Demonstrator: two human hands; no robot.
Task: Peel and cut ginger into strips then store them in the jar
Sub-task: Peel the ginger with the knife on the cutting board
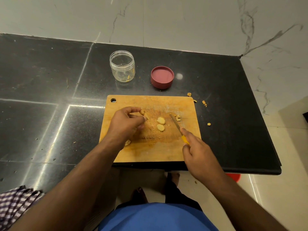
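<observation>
Black counter (50, 80) bearing a wooden board (150, 147) at its front edge. Behind the board: open jar (122, 65), upright, a few ginger bits inside; beside it the red lid (162, 77), inverted. Left hand (126, 124) pinches a ginger piece (143, 113) over the board. Right hand (198, 154) grips the knife (177, 125), blade tilted. Two slices (161, 123) lie between the hands. Peel scraps (204, 103) right of the board.
</observation>
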